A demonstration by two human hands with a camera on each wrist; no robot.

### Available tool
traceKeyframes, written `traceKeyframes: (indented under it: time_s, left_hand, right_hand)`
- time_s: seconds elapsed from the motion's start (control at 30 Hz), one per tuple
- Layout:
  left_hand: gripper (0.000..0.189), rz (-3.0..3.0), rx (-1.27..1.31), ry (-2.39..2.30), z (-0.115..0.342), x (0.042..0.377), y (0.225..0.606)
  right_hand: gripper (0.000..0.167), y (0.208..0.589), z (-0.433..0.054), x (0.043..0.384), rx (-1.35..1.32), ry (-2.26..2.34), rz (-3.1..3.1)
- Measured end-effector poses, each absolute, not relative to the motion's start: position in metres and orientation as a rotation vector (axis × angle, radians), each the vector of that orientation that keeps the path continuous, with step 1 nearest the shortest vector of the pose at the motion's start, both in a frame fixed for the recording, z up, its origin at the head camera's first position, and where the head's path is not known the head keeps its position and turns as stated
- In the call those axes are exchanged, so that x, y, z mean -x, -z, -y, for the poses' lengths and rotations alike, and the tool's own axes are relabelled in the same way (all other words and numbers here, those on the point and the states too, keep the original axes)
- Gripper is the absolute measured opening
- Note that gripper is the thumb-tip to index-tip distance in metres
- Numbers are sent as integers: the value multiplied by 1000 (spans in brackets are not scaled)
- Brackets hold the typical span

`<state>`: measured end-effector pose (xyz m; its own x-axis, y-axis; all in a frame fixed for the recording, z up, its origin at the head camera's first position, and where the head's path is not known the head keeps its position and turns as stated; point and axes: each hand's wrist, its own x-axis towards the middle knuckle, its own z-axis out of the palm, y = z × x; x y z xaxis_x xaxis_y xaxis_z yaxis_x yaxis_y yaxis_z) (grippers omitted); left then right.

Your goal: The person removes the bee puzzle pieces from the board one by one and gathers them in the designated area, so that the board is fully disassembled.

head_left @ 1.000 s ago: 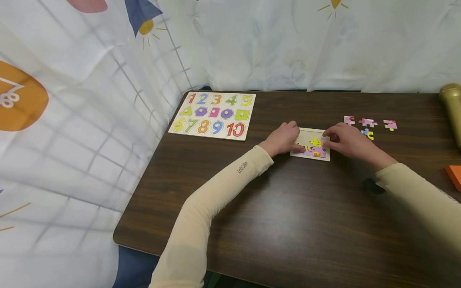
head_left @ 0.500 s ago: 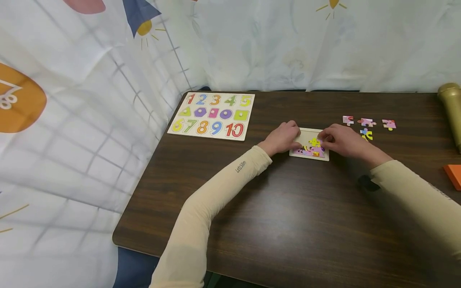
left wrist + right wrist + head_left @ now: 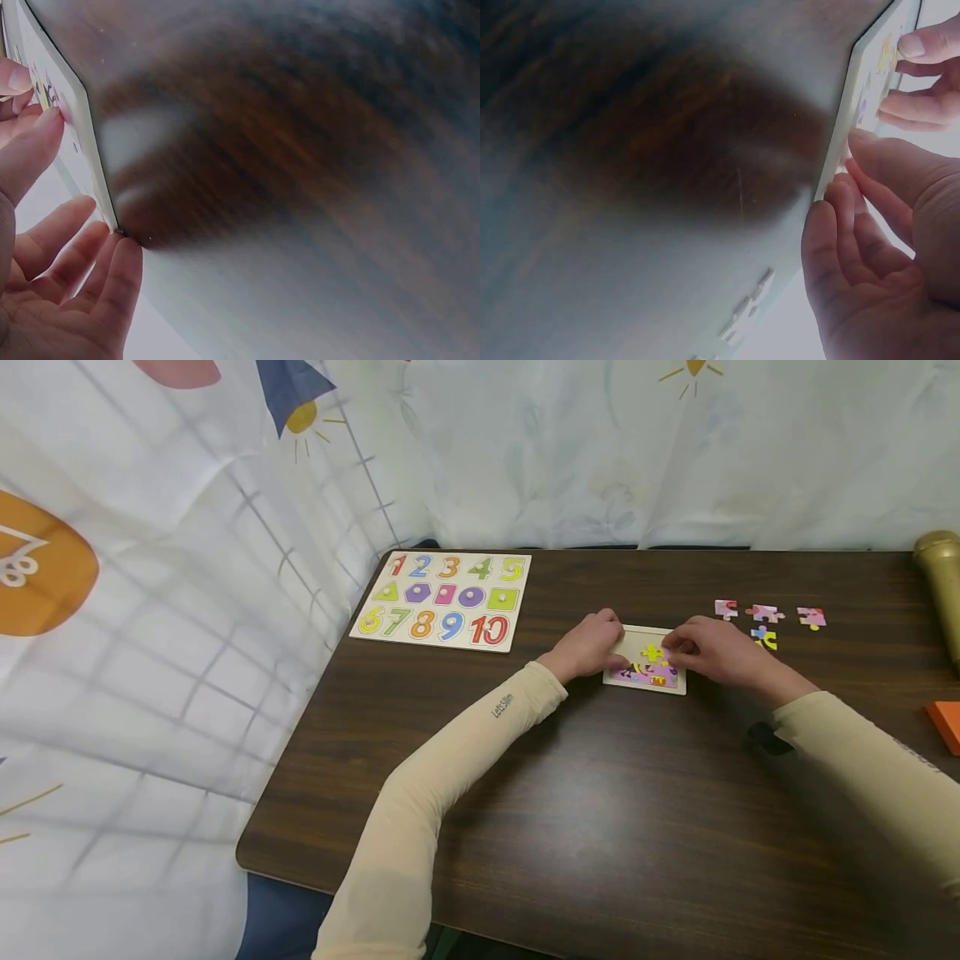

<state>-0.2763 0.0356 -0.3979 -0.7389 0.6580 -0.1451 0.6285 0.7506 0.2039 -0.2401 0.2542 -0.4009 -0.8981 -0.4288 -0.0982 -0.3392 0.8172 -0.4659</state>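
In the head view, a small wooden jigsaw tray (image 3: 630, 637) lies on the dark table. Pink pieces (image 3: 642, 675) fill its lower part, and a yellow piece (image 3: 652, 652) lies above them. My left hand (image 3: 588, 647) grips the tray's left side, its thumb on top and its other fingers at the edge. At the right side my right hand (image 3: 716, 650) pinches a pink puzzle piece (image 3: 671, 662), mostly hidden by the fingertips. In the right wrist view its thumb (image 3: 889, 161) lies over the tray face, with several fingertips by the edge.
Several loose jigsaw pieces (image 3: 765, 613) lie beyond my right hand. A number and shape board (image 3: 442, 602) rests at the back left. An orange block (image 3: 947, 725) and a gold cylindrical object (image 3: 941, 597) are at the right edge. A white curtain (image 3: 540, 460) hangs behind the table.
My right fingers have moved slightly left over the tray. The yellow piece has shifted a little up and left. My left hand keeps its hold, its thumb slightly drawn back.
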Motion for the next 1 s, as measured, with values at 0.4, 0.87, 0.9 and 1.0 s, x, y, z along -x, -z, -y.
traceKeyframes:
  time_s: [0.4,0.87,0.9,1.0]
  left_hand:
    - [45,-2750,-973,-203,-35,279,403]
    - [47,-2752,-968,-216,-34,279,403]
    - [47,-2753,-970,-221,-34,280,403]
    - [48,-2751,-973,-221,-35,280,404]
  right_hand:
    - [36,401,-245,242,533,715,-2800]
    - [33,403,-234,244,547,653,-2816]
    - [34,403,-234,244,544,650,-2824]
    - [36,404,-233,243,549,646,-2849]
